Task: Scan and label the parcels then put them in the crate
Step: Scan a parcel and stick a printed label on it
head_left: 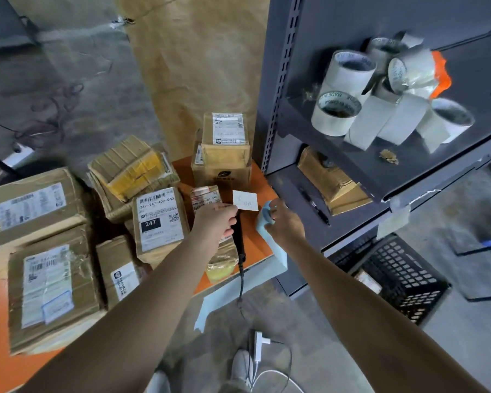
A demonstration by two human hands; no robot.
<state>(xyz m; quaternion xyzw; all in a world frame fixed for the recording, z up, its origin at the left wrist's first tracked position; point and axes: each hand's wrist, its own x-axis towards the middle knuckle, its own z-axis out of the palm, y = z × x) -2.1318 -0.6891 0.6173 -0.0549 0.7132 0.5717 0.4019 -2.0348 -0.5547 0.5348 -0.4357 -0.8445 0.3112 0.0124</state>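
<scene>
Currently, label: small white label [245, 200] is pinched at its left edge by left hand fingertips, held above the orange table, just beside the blue backing strip.
Left hand: left hand [216, 222] is reached forward over the table; thumb and fingers closed on the label, other fingers loosely curled.
Right hand: right hand [284, 222] is closed around the top of a light blue backing strip [278, 251], which hangs down over the table edge toward the floor.
Scanner: black scanner [238, 239] is lying on the table under the left hand, cable trailing off the edge; whether it is touched cannot be told.
Parcels: small taped parcel [206, 197] is just beyond the left hand; box marked 247 [160, 222] is beside it to the left; two stacked boxes [224, 148] are behind; more brown boxes [40, 251] are crowded on the left.
Table: orange table [255, 236] is set against a grey shelf unit.
Crate: black crate [403, 282] is on the floor to the right, under the shelf unit; contents unclear.
Shelf: grey shelf unit [295, 80] is holding tape rolls [349, 89] up top, a pen [315, 207] and a brown package lower.
</scene>
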